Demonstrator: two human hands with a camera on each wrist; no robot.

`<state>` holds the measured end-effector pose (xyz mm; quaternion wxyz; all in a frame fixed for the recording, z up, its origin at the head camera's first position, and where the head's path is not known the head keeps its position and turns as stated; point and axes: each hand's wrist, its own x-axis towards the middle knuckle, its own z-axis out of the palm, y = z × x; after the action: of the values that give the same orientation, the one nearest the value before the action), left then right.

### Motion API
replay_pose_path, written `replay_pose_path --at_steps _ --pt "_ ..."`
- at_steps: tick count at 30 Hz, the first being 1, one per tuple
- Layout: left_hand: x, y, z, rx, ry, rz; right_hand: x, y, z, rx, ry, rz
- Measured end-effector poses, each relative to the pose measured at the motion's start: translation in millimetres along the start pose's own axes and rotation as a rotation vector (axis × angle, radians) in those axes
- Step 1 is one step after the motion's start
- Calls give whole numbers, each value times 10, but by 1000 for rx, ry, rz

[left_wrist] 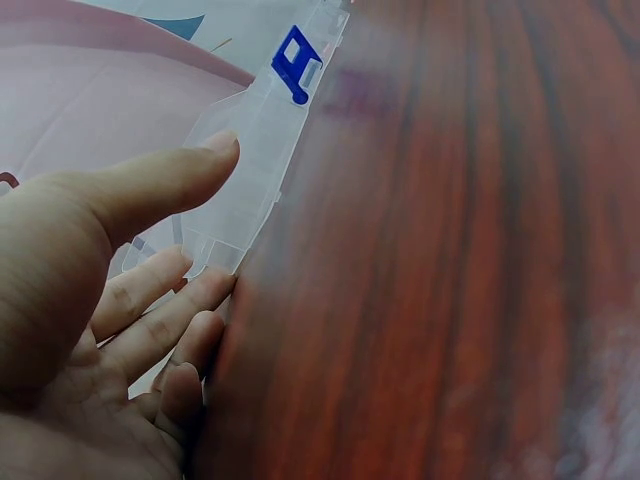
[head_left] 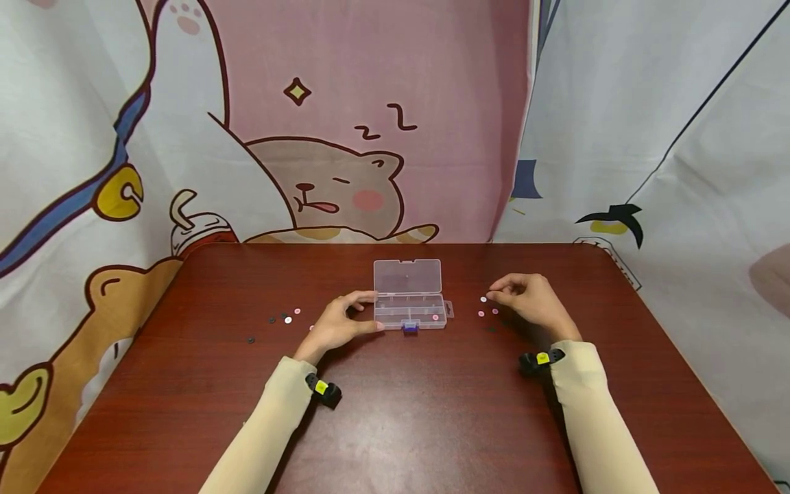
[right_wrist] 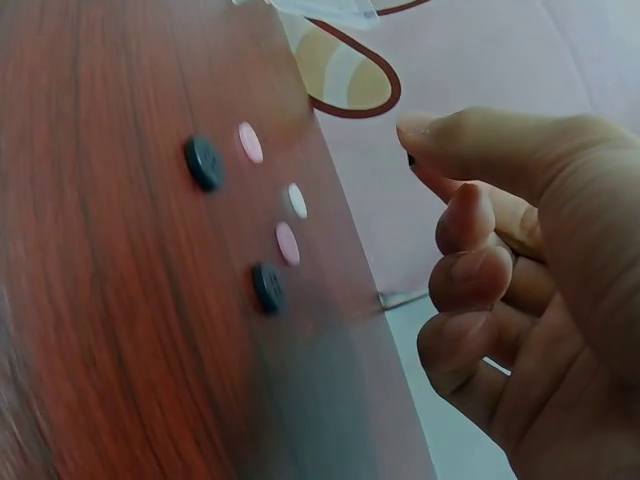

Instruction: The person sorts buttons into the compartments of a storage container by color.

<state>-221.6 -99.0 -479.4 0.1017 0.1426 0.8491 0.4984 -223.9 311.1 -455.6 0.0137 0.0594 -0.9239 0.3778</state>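
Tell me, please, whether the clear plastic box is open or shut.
The box is open: its lid is swung back to the far side, leaving its compartments uncovered, a pink button showing inside.

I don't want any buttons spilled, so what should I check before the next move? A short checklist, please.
1. Lid open: ok, swung back behind the clear box.
2. Box steadied: ok, the left grip holds its left end.
3. Right grip loaded: ok, a small dark piece shows between thumb and finger.
4. That piece is a button: cannot tell, too little of it shows.
5. Right grip over the box: not ok, it is off to the box's right.
6. Loose buttons on the right all boxed: not ok, a white button and several pink and dark ones lie on the table.
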Motion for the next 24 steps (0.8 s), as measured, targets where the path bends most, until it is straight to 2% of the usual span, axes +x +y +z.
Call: replay_pose_path --at_steps 9,24 --pt "-3 3 3 2 10 -14 25 -130 107 45 43 -76" --pt "2 3 4 2 7 -4 37 -364 306 92 110 -128"
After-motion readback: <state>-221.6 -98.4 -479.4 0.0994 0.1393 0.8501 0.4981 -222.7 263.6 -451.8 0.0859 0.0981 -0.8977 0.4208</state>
